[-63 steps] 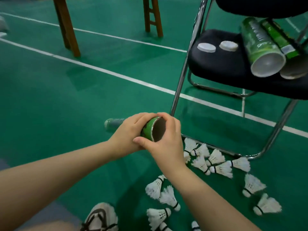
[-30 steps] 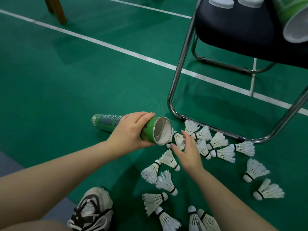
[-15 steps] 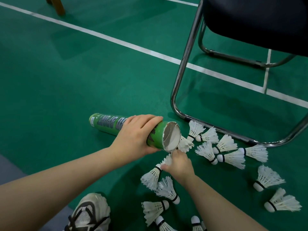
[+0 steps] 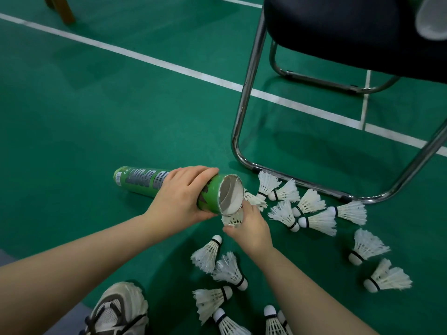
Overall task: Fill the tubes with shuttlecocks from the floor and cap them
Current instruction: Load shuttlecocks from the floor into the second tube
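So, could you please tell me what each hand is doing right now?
Left hand: grips the green tube near its open end.
Right hand: holds a shuttlecock below the tube's mouth.

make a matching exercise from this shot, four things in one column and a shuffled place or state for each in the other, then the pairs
Things
1. green tube
2. shuttlecock at the tube mouth
3. sneaker
4. chair

Places or states
a. bottom left of the view
b. pinched by the right hand
c. upper right, black seat on a chrome frame
d. gripped near its open end by the left hand

Pairs: 1-d, 2-b, 3-a, 4-c
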